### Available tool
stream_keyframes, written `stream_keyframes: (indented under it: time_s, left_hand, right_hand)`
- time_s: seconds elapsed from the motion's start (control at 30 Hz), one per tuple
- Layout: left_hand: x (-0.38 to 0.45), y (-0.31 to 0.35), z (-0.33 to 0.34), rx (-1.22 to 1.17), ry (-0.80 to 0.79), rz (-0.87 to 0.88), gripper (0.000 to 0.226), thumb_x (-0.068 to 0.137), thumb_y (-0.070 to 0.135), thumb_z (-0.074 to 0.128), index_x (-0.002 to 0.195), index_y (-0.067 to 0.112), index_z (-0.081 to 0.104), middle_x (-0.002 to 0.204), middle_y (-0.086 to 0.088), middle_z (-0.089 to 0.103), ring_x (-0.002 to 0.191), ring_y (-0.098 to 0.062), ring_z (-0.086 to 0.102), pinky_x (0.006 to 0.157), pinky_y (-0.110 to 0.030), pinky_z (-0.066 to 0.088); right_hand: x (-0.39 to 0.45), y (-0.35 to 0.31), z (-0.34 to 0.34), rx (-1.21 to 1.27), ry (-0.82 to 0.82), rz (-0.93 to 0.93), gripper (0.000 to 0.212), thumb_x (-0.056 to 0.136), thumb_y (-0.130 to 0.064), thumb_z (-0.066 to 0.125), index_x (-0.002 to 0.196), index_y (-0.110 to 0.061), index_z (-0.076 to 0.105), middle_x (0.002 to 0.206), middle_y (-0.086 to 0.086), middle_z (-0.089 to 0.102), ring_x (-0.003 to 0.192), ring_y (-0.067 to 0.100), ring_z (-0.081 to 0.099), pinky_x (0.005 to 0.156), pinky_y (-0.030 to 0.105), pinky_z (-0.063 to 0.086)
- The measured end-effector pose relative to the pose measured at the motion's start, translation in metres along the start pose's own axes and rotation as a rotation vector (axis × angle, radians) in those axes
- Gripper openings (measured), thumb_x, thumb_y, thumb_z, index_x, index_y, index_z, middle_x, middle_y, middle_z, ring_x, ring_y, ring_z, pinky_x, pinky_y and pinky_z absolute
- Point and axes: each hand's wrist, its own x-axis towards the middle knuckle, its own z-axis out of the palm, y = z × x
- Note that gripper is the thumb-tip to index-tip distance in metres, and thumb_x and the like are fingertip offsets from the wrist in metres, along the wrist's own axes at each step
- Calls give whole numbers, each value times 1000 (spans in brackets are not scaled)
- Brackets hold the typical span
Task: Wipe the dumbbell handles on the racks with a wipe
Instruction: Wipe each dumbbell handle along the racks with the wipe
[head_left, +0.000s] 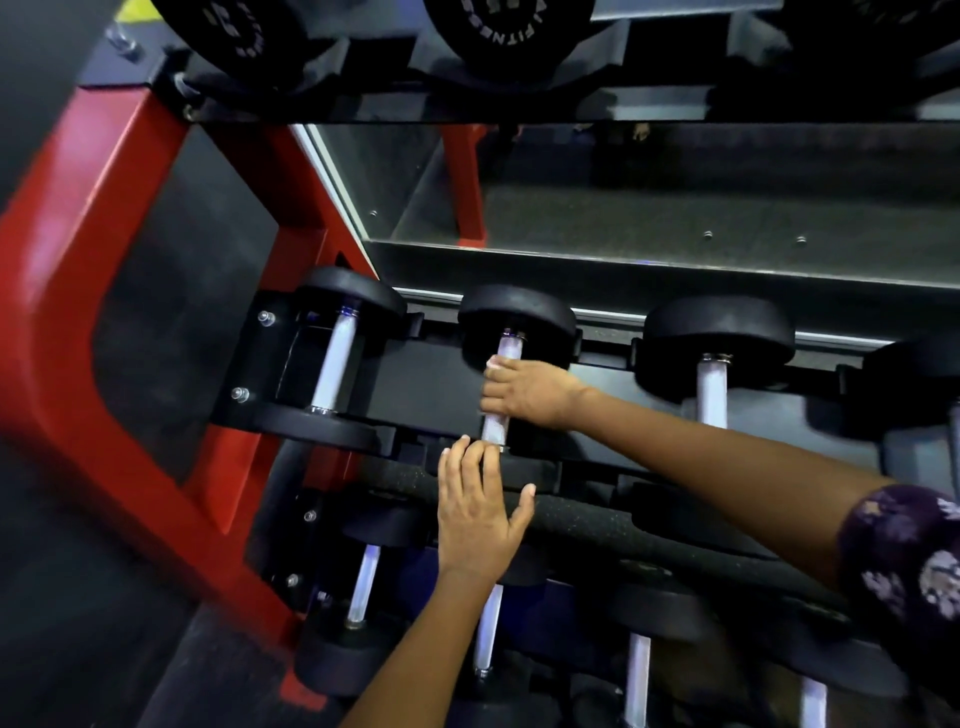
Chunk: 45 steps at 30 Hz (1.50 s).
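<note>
Both hands work at the middle shelf of the red rack. Right hand is curled round the handle of the second dumbbell from the rack's left end, and a wipe is probably bunched under the fingers, though I cannot make it out. Left hand lies flat and open-fingered on that dumbbell's near head, at the shelf's front edge. Such a dumbbell should be heavy and rigid, and will sit firm in its cradle; the polished steel handle looks slick, so grip it mid-bar and slide. On the plates of the top shelf, white lettering reads "FITNESS", seen upside down.
</note>
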Motion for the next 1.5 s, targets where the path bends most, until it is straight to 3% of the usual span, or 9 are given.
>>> stream_keyframes:
  time_s: [0.13,0.23,0.37,0.5,0.73,1.13,1.27,1.37,1.5]
  left_hand:
    - [0,-2,-1,-8,0,-1,49,92,42,43,121,3,43,121,-12,41,121,-33,40,111,-47,26]
    - [0,-1,2,-17,24,-4,49,90,41,44,120,2,43,120,-13,41,120,-33,41,110,-47,26]
    - [0,1,6,-31,51,-25,48,89,38,45,120,2,43,120,-14,41,120,-34,41,109,-49,27]
    - [0,2,6,-23,52,-35,49,87,37,46,120,1,42,121,-15,40,121,-35,39,110,-48,25]
    - [2,6,4,-11,38,-43,47,90,38,43,120,2,41,121,-14,39,122,-35,39,110,-48,25]
    - [-1,4,6,-19,51,-36,48,91,40,42,121,1,41,121,-16,38,122,-35,38,109,-50,25]
    - [2,5,7,-16,52,-39,47,95,41,37,120,2,41,121,-15,39,121,-36,39,110,-49,24]
    - [-1,3,6,-21,39,-42,48,90,39,43,120,2,41,122,-14,39,122,-35,39,113,-46,21]
    - [1,3,7,-30,59,-32,46,92,39,41,120,2,42,121,-14,40,122,-35,39,115,-44,17]
  right_hand:
    - [-7,-1,-2,265,145,313,45,79,-14,32,108,-12,66,115,8,65,114,28,58,92,36,51]
    - [-16,-36,-1,723,303,539,71,76,13,38,144,-4,27,154,12,19,143,24,18,109,33,33]
    - [-5,-51,-21,1413,339,732,78,82,16,35,146,-1,-7,154,12,-16,143,21,-13,118,31,-1]
    - [14,-54,-41,1593,268,914,79,84,9,37,143,3,-15,152,16,-24,142,23,-20,112,23,-10]
    - [23,-30,-52,1804,199,1237,90,74,-7,60,144,5,5,152,19,15,137,37,22,111,41,27]
    - [32,-39,-44,1569,13,1142,113,72,-37,66,144,6,-11,155,21,-4,145,27,-2,114,49,-11]
    - [35,-19,-33,1786,219,1245,103,69,-40,70,140,3,9,146,18,29,139,31,25,117,48,9]
    - [27,-17,-33,2086,340,1228,83,71,-47,71,127,-6,26,123,9,49,113,23,50,95,37,42]
    - [0,-10,-20,2400,224,972,49,86,-62,42,103,-17,48,99,14,54,59,12,53,53,25,31]
